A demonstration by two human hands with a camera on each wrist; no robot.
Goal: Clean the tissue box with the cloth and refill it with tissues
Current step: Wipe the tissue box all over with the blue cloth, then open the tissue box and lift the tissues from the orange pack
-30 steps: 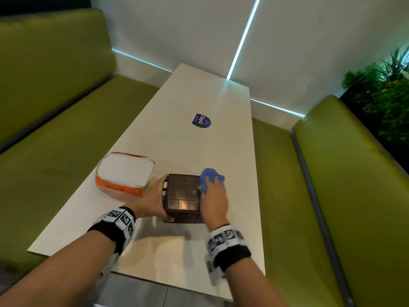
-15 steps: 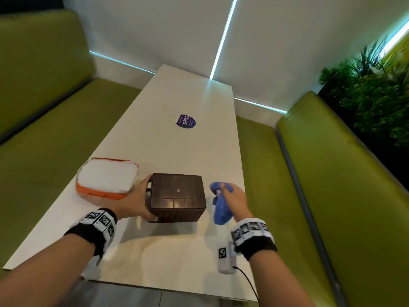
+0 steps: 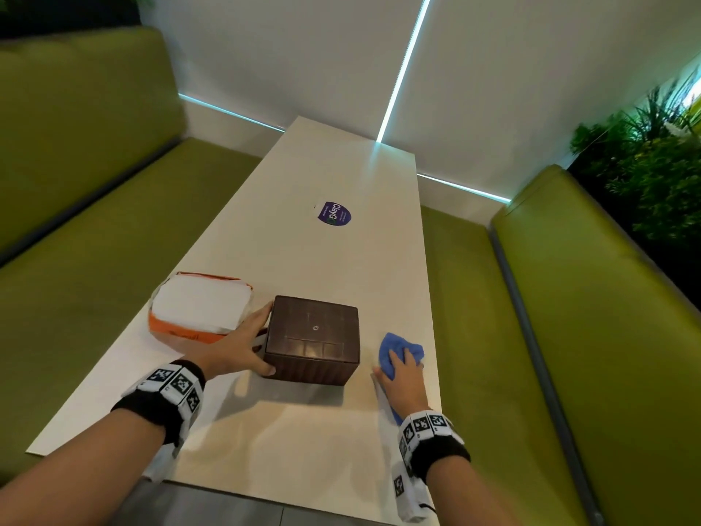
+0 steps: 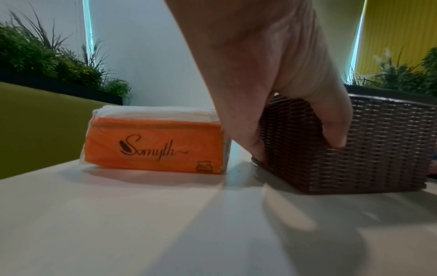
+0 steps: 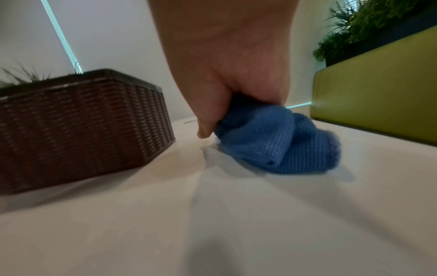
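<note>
A dark brown woven tissue box (image 3: 313,337) stands on the white table (image 3: 303,442), flat side up. My left hand (image 3: 246,345) grips its left near corner, thumb on the front wall (image 4: 335,138) and fingers on the left side. An orange pack of white tissues (image 3: 199,311) lies just left of the box (image 4: 369,143), close behind the left hand (image 4: 272,93); in the left wrist view the pack (image 4: 153,145) shows its printed front. Right of the box (image 5: 78,127), my right hand (image 3: 402,373) holds a bunched blue cloth (image 3: 400,351) down on the table; its fingers curl round the cloth (image 5: 279,142).
Green upholstered benches (image 3: 591,336) run along both long sides of the table. A round purple sticker (image 3: 333,213) lies mid-table beyond the box. Plants (image 3: 656,161) stand behind the right bench. The cloth sits near the table's right edge (image 3: 436,358).
My right hand took the blue cloth off the top of the box, moved it right and lowered it onto the table. The left hand kept its hold on the box.
</note>
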